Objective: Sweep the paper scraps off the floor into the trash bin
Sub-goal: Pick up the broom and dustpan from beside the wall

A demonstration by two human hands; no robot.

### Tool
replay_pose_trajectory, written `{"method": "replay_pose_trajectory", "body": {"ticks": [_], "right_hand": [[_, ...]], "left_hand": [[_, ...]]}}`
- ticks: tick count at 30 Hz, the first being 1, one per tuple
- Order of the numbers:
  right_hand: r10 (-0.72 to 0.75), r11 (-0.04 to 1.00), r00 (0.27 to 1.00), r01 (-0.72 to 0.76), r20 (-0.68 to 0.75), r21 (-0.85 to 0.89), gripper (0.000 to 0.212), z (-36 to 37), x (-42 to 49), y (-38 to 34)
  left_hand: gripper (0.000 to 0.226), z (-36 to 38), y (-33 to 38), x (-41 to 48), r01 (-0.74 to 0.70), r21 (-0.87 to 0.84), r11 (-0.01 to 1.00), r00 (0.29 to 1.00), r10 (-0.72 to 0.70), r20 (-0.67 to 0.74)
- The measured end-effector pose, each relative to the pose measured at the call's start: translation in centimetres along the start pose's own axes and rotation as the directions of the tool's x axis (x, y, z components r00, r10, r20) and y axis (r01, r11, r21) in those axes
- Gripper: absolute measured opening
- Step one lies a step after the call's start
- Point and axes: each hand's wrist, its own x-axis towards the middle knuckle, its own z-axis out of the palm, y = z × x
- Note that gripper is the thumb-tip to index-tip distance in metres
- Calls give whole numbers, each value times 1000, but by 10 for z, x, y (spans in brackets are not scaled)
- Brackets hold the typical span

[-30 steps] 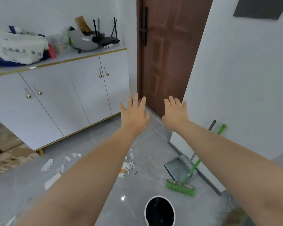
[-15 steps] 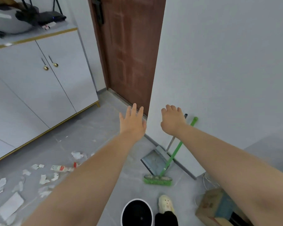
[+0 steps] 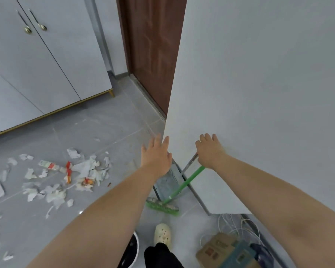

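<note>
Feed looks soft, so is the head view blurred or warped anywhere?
Head view: left hand shows motion smear at the fingertips; paper scraps soften toward the left edge; wide-angle lens bows the cabinet lines; small glare spot on the floor; broom readable.

Trash bin mostly behind left forearm; broom handle top under right hand.

A home entryway: wooden front door, white cabinets, tiled floor.
</note>
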Motion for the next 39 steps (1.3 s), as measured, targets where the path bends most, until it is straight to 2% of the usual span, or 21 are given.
{"method": "replay_pose_trajectory", "body": {"ticks": [4,7,13,18,21,24,26,30,35,39], "right_hand": [[-136,948,988,150,70,-282,76,25,26,5],[-198,849,966,255,169,-464,74,38,41,6],[-156,780,973,227,170,-583,62,57,57,19],[-214,786,972,230,97,-574,41,65,68,18],[-194,784,976,217,104,-581,37,69,76,11],[-165,731,981,192,104,-655,33,78,78,7],[-143,685,986,164,89,-710,39,84,77,8],[-185,525,975,205,125,-826,49,93,86,9],[-181,564,964,264,195,-782,41,87,92,12],[-79,697,948,275,310,-663,31,73,97,-7]], "left_hand": [[64,16,9,10,61,-7,998,996,-60,58],[66,21,12,14,91,-22,996,993,-88,84],[66,20,29,25,59,-58,997,995,-54,82],[65,17,30,29,53,-58,997,996,-48,78],[66,17,19,28,77,-57,995,993,-72,92],[65,20,10,26,96,-43,994,991,-91,102],[64,20,7,25,93,-29,995,991,-90,102],[64,24,0,27,96,-20,995,987,-93,128],[65,28,-5,29,107,-12,994,983,-104,150],[64,29,-6,31,105,-5,994,983,-103,154]]}}
